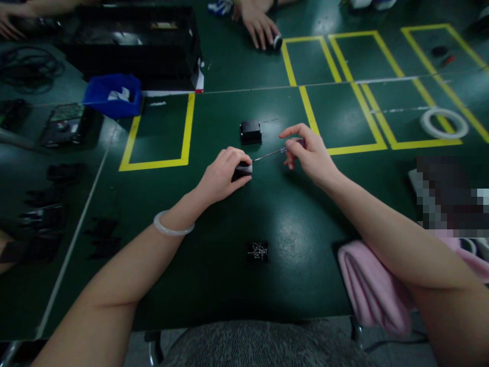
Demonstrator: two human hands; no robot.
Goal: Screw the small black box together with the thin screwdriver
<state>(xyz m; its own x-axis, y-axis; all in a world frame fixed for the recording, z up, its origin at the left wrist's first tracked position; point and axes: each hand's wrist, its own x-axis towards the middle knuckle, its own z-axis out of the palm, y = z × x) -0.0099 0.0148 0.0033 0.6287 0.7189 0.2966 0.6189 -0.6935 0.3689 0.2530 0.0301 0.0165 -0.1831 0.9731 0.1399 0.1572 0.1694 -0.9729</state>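
Left hand (224, 174): thumb and fingers pinch a small black block with a greyish face (245, 169), mid-table on the dark green tabletop (206, 285). Right hand (311, 153): fingers closed around the handle of a slim metal-shafted screwdriver (270, 153); tip at the block's right end, contact unclear. A black rectangular box (250, 131) sits just beyond, on the far side. Near side: small black square tray (250, 260) holding loose silver screws (258, 250). Pink folded cloth (370, 285) at near right.
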